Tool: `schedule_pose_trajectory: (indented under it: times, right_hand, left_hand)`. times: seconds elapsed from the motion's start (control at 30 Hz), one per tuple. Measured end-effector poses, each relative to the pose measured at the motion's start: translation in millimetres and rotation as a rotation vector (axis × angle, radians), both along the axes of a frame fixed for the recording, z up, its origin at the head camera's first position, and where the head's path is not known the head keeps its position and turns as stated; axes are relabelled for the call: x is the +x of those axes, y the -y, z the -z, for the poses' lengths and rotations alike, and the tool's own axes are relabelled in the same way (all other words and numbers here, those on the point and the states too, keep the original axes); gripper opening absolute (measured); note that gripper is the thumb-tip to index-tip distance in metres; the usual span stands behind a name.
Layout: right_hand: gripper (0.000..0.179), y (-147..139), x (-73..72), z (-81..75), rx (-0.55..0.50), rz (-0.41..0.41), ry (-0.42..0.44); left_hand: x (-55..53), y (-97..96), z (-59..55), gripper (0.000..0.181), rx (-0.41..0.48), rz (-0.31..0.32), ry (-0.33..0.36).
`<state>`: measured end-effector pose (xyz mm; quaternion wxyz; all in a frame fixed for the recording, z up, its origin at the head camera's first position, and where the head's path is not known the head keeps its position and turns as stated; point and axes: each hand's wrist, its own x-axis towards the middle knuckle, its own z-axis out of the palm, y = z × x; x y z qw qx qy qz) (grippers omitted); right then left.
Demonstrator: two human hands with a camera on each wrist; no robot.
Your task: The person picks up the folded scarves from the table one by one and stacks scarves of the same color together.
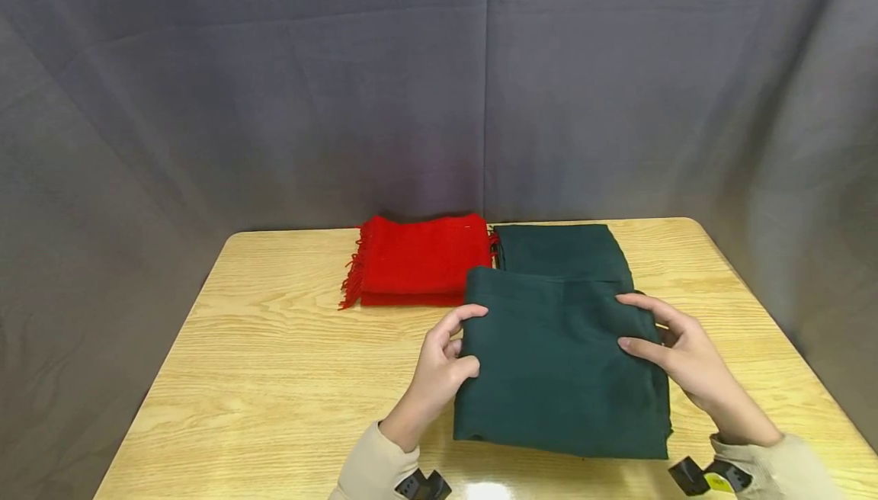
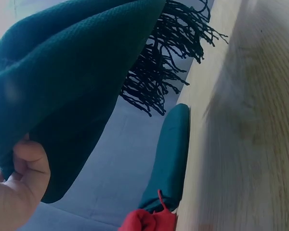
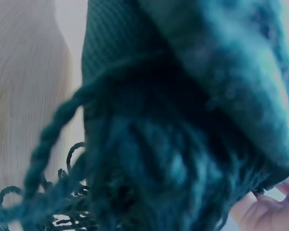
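Observation:
A folded dark green scarf (image 1: 559, 366) is held up over the near right part of the table by both hands. My left hand (image 1: 439, 366) pinches its left edge; in the left wrist view the fingers (image 2: 31, 161) curl round the cloth, which hangs clear of the tabletop. On the opposite edge my right hand (image 1: 686, 351) grips the scarf, thumb and forefinger on the near face and the other fingers hidden behind. Close up in the right wrist view, twisted fringe (image 3: 53, 130) hangs from the scarf's end.
A folded red scarf (image 1: 425, 256) with fringed ends lies at the back of the wooden table (image 1: 274, 378). Beside it, a second folded green scarf (image 1: 562, 248) is partly hidden behind the held one. A grey curtain (image 1: 343, 104) stands behind the table.

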<state>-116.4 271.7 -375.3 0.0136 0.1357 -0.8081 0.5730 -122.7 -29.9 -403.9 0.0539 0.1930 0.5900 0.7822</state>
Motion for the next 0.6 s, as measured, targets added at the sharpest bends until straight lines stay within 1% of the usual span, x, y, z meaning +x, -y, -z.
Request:
schedule_pose_trajectory:
  times: [0.17,0.23,0.53,0.6]
  right_hand:
    - [0.051,6.1,-2.1,2.4,0.064,0.012,-0.015]
    - [0.051,8.3,-3.3,4.2,0.070,0.011,-0.011]
    - [0.048,19.1,-9.9,12.5,0.062,-0.023,0.001]
    - [0.048,21.1,-11.8,14.7,0.055,-0.030,0.014]
  left_hand:
    - [0.4,6.2,2.5,0.061,-0.017,-0.009,0.015]
    - [1.0,8.9,3.4,0.061,-0.025,-0.010,0.025]
    - [3.4,20.3,10.0,0.062,-0.063,-0.025,0.059]
    - [3.8,22.3,11.6,0.062,-0.073,-0.031,0.067]
